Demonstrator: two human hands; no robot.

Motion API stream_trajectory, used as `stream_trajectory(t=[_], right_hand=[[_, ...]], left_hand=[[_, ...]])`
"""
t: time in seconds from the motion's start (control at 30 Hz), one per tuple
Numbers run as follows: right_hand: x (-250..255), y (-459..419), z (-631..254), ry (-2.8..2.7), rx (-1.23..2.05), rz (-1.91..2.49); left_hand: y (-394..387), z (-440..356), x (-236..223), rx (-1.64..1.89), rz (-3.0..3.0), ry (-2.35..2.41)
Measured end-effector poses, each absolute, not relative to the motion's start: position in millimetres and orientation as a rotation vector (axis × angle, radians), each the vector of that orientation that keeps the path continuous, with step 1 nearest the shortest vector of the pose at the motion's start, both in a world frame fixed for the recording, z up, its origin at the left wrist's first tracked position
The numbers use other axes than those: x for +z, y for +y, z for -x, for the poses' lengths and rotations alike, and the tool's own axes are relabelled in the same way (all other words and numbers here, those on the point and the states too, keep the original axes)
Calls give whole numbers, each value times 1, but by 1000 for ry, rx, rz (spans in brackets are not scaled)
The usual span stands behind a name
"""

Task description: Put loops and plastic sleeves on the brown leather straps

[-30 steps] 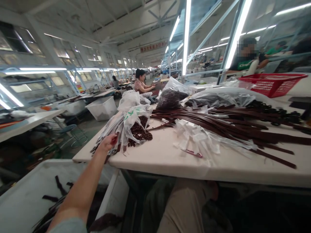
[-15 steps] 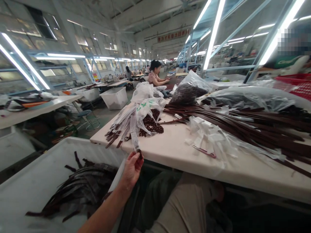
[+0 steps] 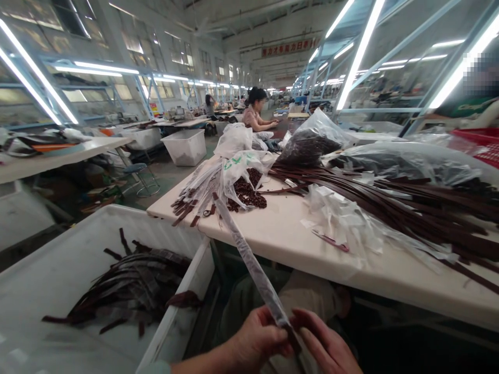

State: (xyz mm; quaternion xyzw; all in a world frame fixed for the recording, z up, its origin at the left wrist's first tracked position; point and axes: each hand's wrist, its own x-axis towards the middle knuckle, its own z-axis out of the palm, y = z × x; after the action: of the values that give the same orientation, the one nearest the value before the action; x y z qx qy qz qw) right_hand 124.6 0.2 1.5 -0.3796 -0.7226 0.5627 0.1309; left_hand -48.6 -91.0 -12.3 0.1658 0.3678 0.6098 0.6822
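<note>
A long brown strip (image 3: 253, 262) sleeved in clear plastic slants from the table edge down to my lap. Near its lower, bare end my left hand (image 3: 259, 332) is closed around it. My right hand (image 3: 327, 345) meets the strip from the other side, thumb and fingers closed at its edge; the exact pinch is partly hidden. More sleeved strips (image 3: 193, 192) lie fanned at the table's left corner, beside a plastic bag (image 3: 241, 169) with small dark brown pieces (image 3: 249, 195) spilling out.
A white bin (image 3: 113, 213) at my left holds a heap of brown strips (image 3: 132, 285). On the table (image 3: 273, 228) lie pink-handled scissors (image 3: 331, 240), crumpled clear sleeves (image 3: 343, 213) and long brown strips (image 3: 409, 208). A person (image 3: 255, 111) sits farther back.
My left hand has drawn the sleeved strip off the pile, back toward my lap. My right hand has come into view at the strip's lower end.
</note>
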Motion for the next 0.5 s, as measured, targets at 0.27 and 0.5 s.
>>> stream_trajectory(t=[0.27,0.5], right_hand=[[34,-2,-47,-2106,1806,922],[16,-10,-116,-2356,1426,1021]], left_hand=[[-93,33,-31,1132,-712,865],[-80,68,-17,1438,-127,767]])
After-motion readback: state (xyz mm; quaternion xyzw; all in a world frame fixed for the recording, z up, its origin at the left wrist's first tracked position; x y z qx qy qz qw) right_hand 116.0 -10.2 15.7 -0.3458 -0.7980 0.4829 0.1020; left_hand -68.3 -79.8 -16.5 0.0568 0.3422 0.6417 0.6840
